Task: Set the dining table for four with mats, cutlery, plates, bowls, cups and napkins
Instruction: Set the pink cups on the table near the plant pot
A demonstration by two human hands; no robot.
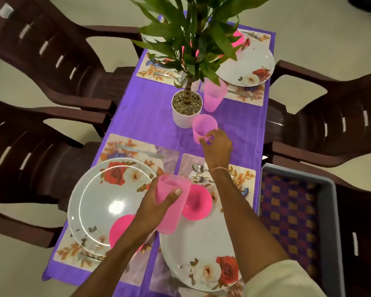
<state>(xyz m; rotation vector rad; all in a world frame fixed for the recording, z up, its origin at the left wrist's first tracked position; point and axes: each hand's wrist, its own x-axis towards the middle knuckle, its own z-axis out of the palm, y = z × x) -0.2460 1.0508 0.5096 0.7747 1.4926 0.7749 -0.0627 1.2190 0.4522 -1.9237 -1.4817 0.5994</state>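
Note:
My left hand grips a pink plastic cup above the two near place settings. My right hand pinches the base of a second pink cup standing on the purple cloth beside the plant pot. A third pink cup stands further back by the far right mat. Floral plates lie on the near left mat, the near right mat and the far right mat. Pink bowls sit on the near left plate and the near right plate. Cutlery lies on the mats.
A white pot with a leafy plant stands mid-table and hides part of the far settings. Dark brown chairs flank both sides. A grey tray with checked cloth rests at the right. The purple tablecloth covers the table.

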